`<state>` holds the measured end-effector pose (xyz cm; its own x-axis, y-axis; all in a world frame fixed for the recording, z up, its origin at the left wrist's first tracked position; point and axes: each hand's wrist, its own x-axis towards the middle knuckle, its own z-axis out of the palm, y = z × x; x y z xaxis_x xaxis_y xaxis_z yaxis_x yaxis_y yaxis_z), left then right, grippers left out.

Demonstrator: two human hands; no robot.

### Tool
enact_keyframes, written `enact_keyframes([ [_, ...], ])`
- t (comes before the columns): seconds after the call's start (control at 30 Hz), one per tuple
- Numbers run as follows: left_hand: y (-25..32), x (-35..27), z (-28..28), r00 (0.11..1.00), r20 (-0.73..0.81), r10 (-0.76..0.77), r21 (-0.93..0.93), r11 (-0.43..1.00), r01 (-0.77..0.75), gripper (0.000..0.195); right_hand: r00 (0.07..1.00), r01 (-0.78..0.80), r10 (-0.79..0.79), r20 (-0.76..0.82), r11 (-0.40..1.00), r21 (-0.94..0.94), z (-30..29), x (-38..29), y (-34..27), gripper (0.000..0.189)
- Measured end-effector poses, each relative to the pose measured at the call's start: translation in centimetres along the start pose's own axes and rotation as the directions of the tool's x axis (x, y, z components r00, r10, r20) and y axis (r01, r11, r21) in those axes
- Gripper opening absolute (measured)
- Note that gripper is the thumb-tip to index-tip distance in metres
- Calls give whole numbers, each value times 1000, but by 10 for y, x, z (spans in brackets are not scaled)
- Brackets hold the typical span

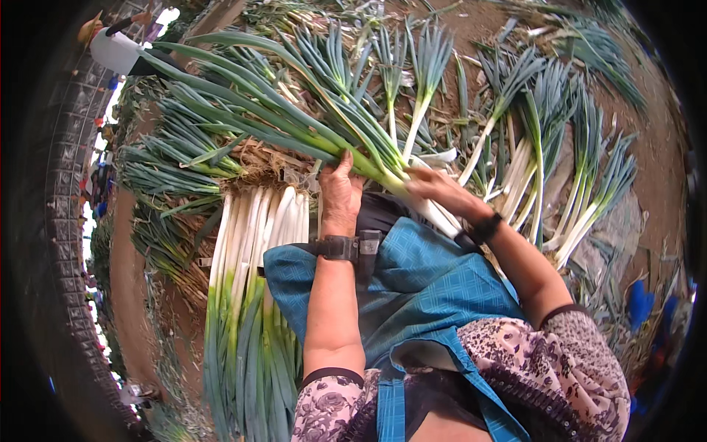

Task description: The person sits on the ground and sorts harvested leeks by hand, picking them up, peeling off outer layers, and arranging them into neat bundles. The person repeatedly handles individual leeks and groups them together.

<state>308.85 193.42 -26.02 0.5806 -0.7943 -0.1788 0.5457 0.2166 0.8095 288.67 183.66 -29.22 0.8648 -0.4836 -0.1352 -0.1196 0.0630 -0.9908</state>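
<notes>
Several leeks (362,163) slant across my lap, green leaves toward the upper left and white ends toward my apron (442,265). My left hand (341,190) is closed around their green part. My right hand (442,190) lies on the pale stalks lower down, its fingers curled over them and slightly blurred. Both wrists wear dark bands. To the left of my left forearm, a row of leeks (259,232) lies with white ends and roots up and green leaves pointing down.
Leek bunches (547,121) lie on the soil to the right, others (182,143) at the left. Loose leaves and husks litter the ground (469,22). A person (119,50) is at the upper left, near stacked crates (72,166). A plastic sheet (607,243) lies at the right.
</notes>
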Motion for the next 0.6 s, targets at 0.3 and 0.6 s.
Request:
enact_keyframes([
  [0.3, -10, -5, 5, 992, -65, 107, 42, 994, -104, 30, 941, 159, -203, -271, 972, -174, 42, 35, -3, 33],
  [0.6, -7, -24, 21, 979, -71, 192, -70, 978, -197, 30, 920, 21, 132, -370, 924, 382, 46, 56, 28, 31],
])
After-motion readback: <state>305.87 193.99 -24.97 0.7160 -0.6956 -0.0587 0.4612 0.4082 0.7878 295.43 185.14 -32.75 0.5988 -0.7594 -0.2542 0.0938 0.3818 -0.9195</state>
